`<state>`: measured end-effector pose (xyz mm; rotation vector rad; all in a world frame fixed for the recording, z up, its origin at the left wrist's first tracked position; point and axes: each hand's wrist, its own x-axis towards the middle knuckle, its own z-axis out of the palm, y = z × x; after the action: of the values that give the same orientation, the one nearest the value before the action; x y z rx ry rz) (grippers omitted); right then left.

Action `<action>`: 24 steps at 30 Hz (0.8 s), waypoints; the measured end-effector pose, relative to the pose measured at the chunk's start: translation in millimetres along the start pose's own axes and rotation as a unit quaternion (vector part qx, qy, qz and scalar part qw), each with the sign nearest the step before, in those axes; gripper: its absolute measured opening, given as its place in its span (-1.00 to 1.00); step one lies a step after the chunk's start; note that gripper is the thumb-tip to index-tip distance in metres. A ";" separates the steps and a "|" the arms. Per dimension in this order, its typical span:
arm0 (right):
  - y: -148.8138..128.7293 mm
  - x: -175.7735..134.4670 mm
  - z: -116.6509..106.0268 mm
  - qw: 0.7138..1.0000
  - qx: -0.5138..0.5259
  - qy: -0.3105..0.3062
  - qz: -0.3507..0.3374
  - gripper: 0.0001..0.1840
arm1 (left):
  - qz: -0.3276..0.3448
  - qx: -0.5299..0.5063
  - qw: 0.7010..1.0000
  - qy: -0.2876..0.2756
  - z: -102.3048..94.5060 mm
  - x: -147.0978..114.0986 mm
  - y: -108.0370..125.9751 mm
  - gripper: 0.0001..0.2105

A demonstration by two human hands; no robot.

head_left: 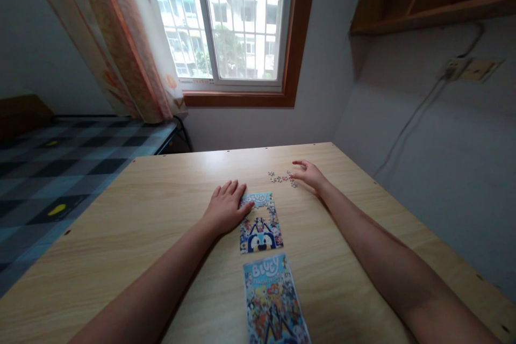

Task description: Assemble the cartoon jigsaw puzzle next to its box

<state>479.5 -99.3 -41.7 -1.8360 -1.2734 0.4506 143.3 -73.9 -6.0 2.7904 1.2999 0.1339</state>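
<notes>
A partly assembled jigsaw puzzle (pixel 262 241) lies flat on the table, showing a blue cartoon dog's face and a gap in its upper middle where bare wood shows. My left hand (pixel 226 208) rests flat with fingers spread, its thumb lying over the puzzle's left edge. Beyond the puzzle is a small cluster of loose puzzle pieces (pixel 278 179). At the right side of these pieces hovers or rests my right hand (pixel 309 174), fingers apart, one fingertip close to a piece. I see nothing held in it. Nearer to me lies a matching picture box or card (pixel 268 290) lettered "BLUEY".
The pale wooden table (pixel 181 193) has a far edge below the window (pixel 242 21). A bed with a checked cover (pixel 100 145) stands at the left. On the right wall are a wooden shelf (pixel 435 13) and a socket with a cable (pixel 455 68).
</notes>
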 end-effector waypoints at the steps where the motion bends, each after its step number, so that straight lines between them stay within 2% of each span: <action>1: -1.2 -0.6 -2.1 1.000 0.002 -0.008 0.000 -0.36 | 0.001 -0.001 1.000 0.002 -0.7 -0.4 0.4 -0.33; 4: -4.6 -2.0 -7.2 1.000 0.002 -0.027 -0.002 -0.28 | 0.001 -0.002 1.000 0.005 -2.3 -1.1 1.2 -0.33; 6: -6.2 -2.1 -10.8 0.999 0.000 -0.042 -0.004 -0.31 | 0.000 0.000 1.000 0.001 -2.7 -1.3 1.3 -0.32; 8: -6.8 -1.4 -16.5 0.998 -0.008 -0.058 -0.005 -0.41 | 0.001 0.004 1.000 -0.002 -3.0 -1.5 1.5 -0.31; 12: -5.4 -1.1 -34.5 0.996 -0.053 -0.076 0.001 -0.73 | -0.001 0.013 1.000 -0.007 -4.2 -2.0 2.6 -0.32; 14: -4.9 -1.9 -43.5 0.994 -0.082 -0.075 0.006 -0.80 | -0.004 0.012 1.000 -0.007 -4.8 -1.9 3.1 -0.33; 18: -9.4 -3.0 -53.0 0.987 -0.147 -0.070 0.008 -0.79 | -0.005 0.002 1.000 -0.002 -4.7 -1.2 3.1 -0.34; 24: -25.4 -7.8 -45.7 0.971 -0.229 -0.064 0.001 -0.79 | -0.003 -0.001 1.000 0.002 -4.5 -1.0 2.1 -0.35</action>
<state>492.5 -122.4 4.0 -2.2170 -1.5603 0.2943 143.9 -76.0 -1.4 2.7852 1.3080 0.1412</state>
